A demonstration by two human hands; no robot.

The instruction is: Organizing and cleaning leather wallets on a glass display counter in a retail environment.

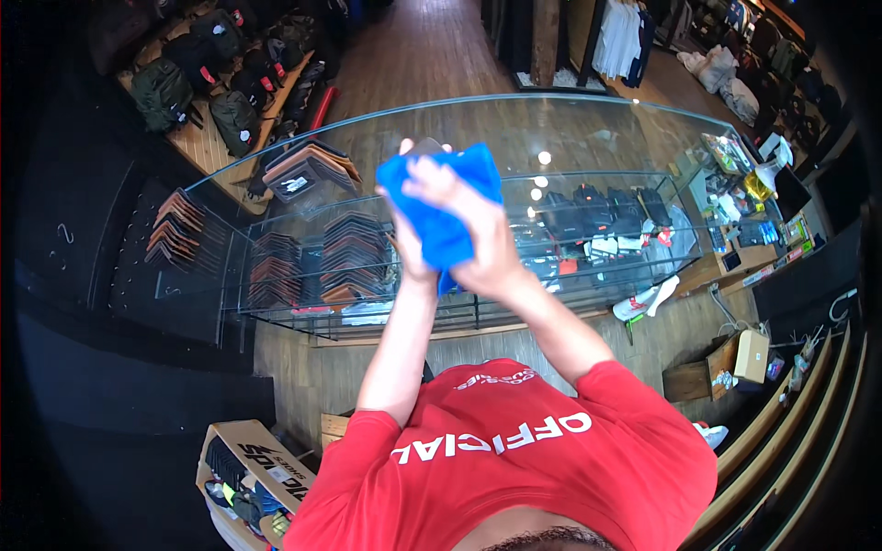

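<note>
In front of my chest, over the glass display counter [514,138], both hands are closed together around a bright blue cloth [434,234]. My right hand [478,216] presses the cloth from above, its fingers slightly blurred. Underneath, my left hand [415,253] supports a flat dark object [425,146], of which only the top edge shows between my fingertips. The cloth covers the rest of it, so its kind cannot be made out.
Below the glass, brown and black wallet-like pieces [354,248] hang at left, with dark packaged goods [597,216] at right. Backpacks [234,119] sit on a far-left wooden shelf. An open cardboard box [248,459] stands near left; wooden shelves [781,441] curve along the right.
</note>
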